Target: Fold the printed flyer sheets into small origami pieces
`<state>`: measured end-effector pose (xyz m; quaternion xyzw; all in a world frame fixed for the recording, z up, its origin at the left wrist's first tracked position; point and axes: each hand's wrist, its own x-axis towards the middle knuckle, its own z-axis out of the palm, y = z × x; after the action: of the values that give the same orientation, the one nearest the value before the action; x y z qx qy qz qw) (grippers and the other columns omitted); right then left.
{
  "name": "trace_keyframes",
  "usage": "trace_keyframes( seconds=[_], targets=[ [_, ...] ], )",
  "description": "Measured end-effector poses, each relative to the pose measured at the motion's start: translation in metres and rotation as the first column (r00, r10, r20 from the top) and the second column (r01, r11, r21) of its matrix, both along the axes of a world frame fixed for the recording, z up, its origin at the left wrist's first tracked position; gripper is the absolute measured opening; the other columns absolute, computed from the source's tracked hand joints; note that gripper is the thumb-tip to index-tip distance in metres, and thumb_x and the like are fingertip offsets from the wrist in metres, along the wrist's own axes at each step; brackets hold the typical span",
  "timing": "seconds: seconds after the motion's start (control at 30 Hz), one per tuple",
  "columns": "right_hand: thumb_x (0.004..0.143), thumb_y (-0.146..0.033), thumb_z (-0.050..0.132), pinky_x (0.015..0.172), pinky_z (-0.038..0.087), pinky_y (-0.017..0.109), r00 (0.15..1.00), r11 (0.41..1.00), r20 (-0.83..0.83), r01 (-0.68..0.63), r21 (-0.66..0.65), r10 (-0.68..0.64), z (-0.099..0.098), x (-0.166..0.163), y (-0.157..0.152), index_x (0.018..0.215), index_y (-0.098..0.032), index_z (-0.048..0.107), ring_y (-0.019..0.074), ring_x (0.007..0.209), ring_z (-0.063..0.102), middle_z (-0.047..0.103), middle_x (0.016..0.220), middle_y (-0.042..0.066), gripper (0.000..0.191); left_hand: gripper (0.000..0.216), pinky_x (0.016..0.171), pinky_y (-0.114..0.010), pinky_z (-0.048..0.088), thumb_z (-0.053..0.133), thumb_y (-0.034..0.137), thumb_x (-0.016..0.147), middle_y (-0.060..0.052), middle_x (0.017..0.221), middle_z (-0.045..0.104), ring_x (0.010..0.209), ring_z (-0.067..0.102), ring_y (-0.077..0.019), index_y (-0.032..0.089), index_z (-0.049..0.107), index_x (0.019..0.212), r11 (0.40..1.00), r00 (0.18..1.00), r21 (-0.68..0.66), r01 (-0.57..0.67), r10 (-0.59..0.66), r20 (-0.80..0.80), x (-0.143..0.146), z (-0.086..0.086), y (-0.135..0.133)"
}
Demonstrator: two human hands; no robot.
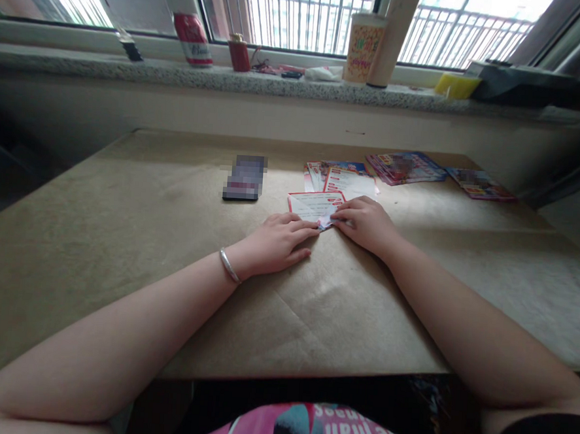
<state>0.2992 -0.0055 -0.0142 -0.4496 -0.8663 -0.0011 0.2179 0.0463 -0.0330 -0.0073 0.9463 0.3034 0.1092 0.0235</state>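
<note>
A white printed leaflet with a red border (pixel 310 204) lies on the table between my hands, its near edge partly folded. My left hand (pixel 283 243), a silver bangle at its wrist, rests flat with fingers stretched over the leaflet's near left edge. At the right edge, my right hand (pixel 363 223) has its thumb and fingers pinched on the leaflet's corner. Part of the sheet is hidden under the fingers. Just behind it lie more loose leaflets (pixel 351 181), white and coloured, overlapping one another.
A stack of colourful leaflets (pixel 411 169) and another pile (pixel 483 184) lie at the table's back right. A phone (pixel 244 178) sits left of the leaflets. On the windowsill (pixel 278 85) stand a red can (pixel 193 39), a small red container (pixel 239 53) and a paper cup (pixel 363 48).
</note>
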Motion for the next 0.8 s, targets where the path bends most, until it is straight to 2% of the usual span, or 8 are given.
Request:
trace_keyframes(
  seconds=[0.07,0.17,0.33,0.53,0.8],
  targets=[
    [0.089,-0.027,0.056,0.096,0.043,0.041,0.997,0.998,0.031,-0.065,0.027,0.065,0.004,-0.006,-0.006,0.095,-0.027,0.076,0.0236,0.101,0.058,0.072,0.102,0.004,0.021,0.044,0.109,-0.043,0.034,0.05,0.041,0.095,-0.004,0.141,0.053,0.125,0.047,-0.0256,0.024,0.052,0.135,1.0,1.0,0.001,0.0,0.0,-0.005,0.0,0.0,0.0],
    [0.089,-0.022,0.054,0.094,0.043,0.038,0.981,0.984,0.077,-0.18,-0.007,0.18,0.008,-0.015,-0.015,0.095,-0.026,0.075,0.0218,0.097,0.06,0.073,0.099,0.003,0.023,0.044,0.11,-0.044,0.034,0.05,0.042,0.094,-0.005,0.142,0.052,0.125,0.048,-0.0259,0.024,0.052,0.135,1.0,1.0,-0.003,-0.005,0.005,-0.012,0.0,-0.001,0.0],
    [0.09,-0.025,0.054,0.092,0.046,0.037,0.982,0.983,0.056,-0.176,-0.047,0.179,0.009,-0.02,-0.02,0.096,-0.024,0.075,0.0209,0.096,0.061,0.072,0.101,0.005,0.022,0.045,0.108,-0.046,0.037,0.051,0.042,0.094,-0.006,0.14,0.054,0.124,0.049,-0.0267,0.022,0.053,0.135,1.0,1.0,0.01,0.021,-0.021,-0.005,-0.003,-0.001,0.003],
    [0.089,-0.025,0.055,0.091,0.047,0.036,0.982,0.976,0.002,-0.188,-0.108,0.19,0.008,-0.016,-0.016,0.095,-0.026,0.076,0.0192,0.097,0.063,0.071,0.103,0.005,0.021,0.032,0.1,-0.037,0.047,0.045,0.029,0.097,-0.006,0.124,0.065,0.113,0.059,-0.0215,0.022,0.065,0.12,0.983,0.984,0.03,0.179,-0.179,0.018,-0.009,0.009,0.01],
    [0.088,-0.027,0.057,0.09,0.049,0.035,0.98,0.975,-0.026,-0.2,-0.1,0.199,0.008,-0.011,-0.012,0.094,-0.026,0.077,0.0185,0.096,0.063,0.071,0.103,0.004,0.021,0.031,0.092,-0.03,0.051,0.044,0.027,0.097,-0.005,0.111,0.07,0.1,0.066,-0.0174,0.021,0.074,0.1,0.986,0.989,-0.099,0.135,-0.128,0.08,-0.014,0.014,0.008]
  ],
)
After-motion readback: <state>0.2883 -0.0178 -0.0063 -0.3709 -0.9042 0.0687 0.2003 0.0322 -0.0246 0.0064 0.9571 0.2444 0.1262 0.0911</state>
